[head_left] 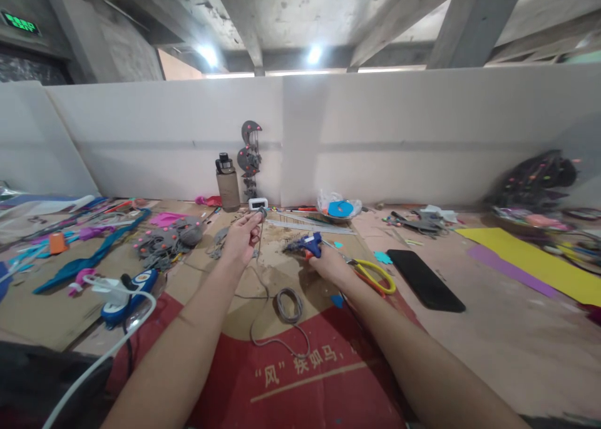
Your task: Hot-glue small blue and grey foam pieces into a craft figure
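Observation:
My left hand (241,236) is raised a little above the cardboard, its fingers pinched on a small grey piece (261,213) from which a thin grey cord (259,253) hangs down. The cord runs to a loose coil (288,305) lying on the cardboard between my forearms. My right hand (328,263) is closed round a blue glue gun (307,244), its nozzle pointing left toward the left hand. Yellow-handled scissors (373,273) lie just right of the right hand.
A black phone (425,280) lies right of the scissors. A brown bottle (228,183) and a grey hanging ornament (248,156) stand at the white partition. Grey felt pieces (166,241), a second blue glue gun (126,291), rulers (312,226) and coloured sheets (530,258) are scattered around.

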A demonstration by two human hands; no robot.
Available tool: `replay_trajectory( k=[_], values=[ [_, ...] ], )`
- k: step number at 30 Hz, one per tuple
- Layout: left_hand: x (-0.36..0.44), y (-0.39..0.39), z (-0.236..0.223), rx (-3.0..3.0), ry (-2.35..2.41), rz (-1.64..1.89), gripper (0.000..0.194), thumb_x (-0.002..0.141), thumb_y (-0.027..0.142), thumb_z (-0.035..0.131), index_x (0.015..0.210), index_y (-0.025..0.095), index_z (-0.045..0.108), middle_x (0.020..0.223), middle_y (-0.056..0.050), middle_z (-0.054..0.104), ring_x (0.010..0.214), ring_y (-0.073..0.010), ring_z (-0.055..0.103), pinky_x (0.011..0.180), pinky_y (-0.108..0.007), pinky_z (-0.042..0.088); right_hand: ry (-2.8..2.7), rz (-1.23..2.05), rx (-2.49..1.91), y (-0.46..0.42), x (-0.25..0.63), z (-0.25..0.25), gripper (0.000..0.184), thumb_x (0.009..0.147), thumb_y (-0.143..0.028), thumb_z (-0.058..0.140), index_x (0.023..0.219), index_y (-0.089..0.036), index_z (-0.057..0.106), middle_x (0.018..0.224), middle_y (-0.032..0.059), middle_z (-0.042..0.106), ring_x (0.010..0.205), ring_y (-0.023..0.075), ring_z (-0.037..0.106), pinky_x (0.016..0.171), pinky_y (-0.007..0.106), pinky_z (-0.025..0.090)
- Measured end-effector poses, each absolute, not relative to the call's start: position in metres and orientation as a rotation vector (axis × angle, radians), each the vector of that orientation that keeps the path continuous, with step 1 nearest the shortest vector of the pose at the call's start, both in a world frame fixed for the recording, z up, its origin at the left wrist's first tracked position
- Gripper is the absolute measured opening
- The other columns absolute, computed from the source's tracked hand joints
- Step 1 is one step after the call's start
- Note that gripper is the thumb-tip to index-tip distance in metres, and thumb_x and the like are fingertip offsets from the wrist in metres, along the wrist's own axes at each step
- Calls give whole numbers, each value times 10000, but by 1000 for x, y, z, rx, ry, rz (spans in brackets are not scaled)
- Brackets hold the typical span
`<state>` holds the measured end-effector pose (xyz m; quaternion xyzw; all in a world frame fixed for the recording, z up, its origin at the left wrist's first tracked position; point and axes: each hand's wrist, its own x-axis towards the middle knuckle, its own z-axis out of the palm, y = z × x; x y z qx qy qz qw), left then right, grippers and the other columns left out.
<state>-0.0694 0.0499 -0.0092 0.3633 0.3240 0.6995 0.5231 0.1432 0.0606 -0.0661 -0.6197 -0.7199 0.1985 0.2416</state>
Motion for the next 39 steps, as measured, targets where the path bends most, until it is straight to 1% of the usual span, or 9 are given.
replay_trajectory(
  k=[3,5,8,11,16,19,28,34,39],
  values=[
    [-68,49,-11,874,807,1667,268,560,250,788,711,100,626,632,15,568,400,11,357,330,-119,201,-1802,643,-1496,54,138,-55,244,733,-237,454,946,-162,546,777,46,625,695,182,600,633,287,451],
    [-68,48,-11,865,838,1657,279,549,262,793,703,98,628,639,5,576,403,11,354,331,-119,198,-1633,816,-1233,44,131,-48,279,725,-239,453,993,-181,505,755,11,594,631,159,581,609,295,471],
    [-67,48,-11,851,886,1646,293,533,279,800,692,97,634,639,2,576,406,11,351,332,-118,189,-1460,1054,-898,30,120,-37,332,713,-237,480,1043,-204,466,923,34,595,677,141,581,599,296,507],
    [-67,49,-12,845,905,1660,296,519,288,808,677,101,642,628,7,565,411,9,348,332,-123,187,-1412,1153,-756,20,115,-31,364,714,-220,507,1073,-217,452,1031,49,587,720,131,575,585,278,514],
    [-67,51,-14,843,926,1660,298,512,294,812,680,107,652,643,-1,582,415,6,346,340,-131,195,-1470,1113,-763,18,118,-29,233,749,-233,521,978,-213,485,919,14,579,612,99,517,565,269,487],
    [-67,52,-15,856,921,1651,297,525,299,806,690,104,654,645,-2,583,420,4,357,347,-134,200,-1515,1075,-767,17,118,-28,193,763,-241,515,949,-202,482,887,12,567,589,92,494,549,257,467],
    [-63,48,-13,896,931,1654,296,530,300,808,696,106,658,645,-3,582,433,-3,361,366,-142,214,-1585,1020,-798,11,117,-25,204,775,-216,471,975,-179,488,868,13,554,596,92,483,551,245,444],
    [-60,45,-12,917,935,1640,294,519,301,813,698,121,665,621,7,566,441,-14,366,378,-158,206,-1606,959,-839,10,117,-24,183,796,-242,465,966,-181,491,855,17,564,597,99,488,568,252,447],
    [-58,43,-12,968,964,1655,293,527,309,811,710,121,681,629,-2,578,459,-22,376,400,-167,230,-1625,923,-810,12,118,-27,186,807,-246,477,981,-181,494,871,25,553,647,112,496,576,251,449]
  ],
)
